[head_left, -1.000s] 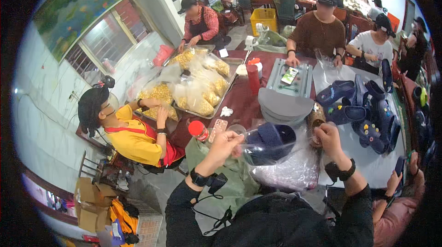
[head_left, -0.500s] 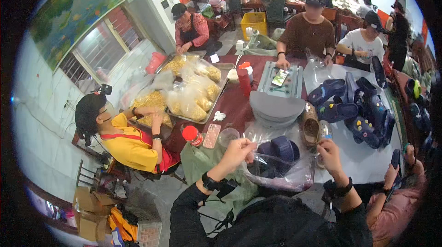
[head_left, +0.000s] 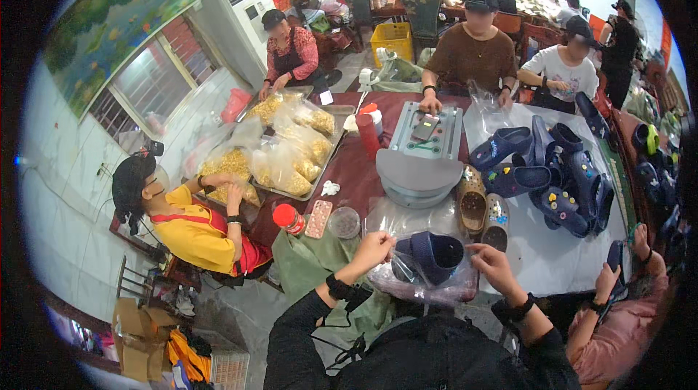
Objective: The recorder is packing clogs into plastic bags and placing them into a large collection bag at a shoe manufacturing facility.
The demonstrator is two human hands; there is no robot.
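A dark blue clog (head_left: 434,256) sits inside a clear plastic bag (head_left: 425,284) held over the near edge of the table. My left hand (head_left: 372,248) grips the bag's left rim. My right hand (head_left: 491,265) pinches the bag's right rim beside the clog's opening. Both forearms come up from the bottom in black sleeves with wrist straps.
A grey sealing machine (head_left: 420,157) stands mid-table. Loose dark blue clogs (head_left: 547,175) and a tan clog (head_left: 472,203) lie to the right. Bags of yellow snacks fill a metal tray (head_left: 278,150) on the left. Several people sit around; a red-lidded jar (head_left: 288,217) stands near.
The bag with the clog has dropped lower and closer to me. Both hands have come down with it, still on its rim.
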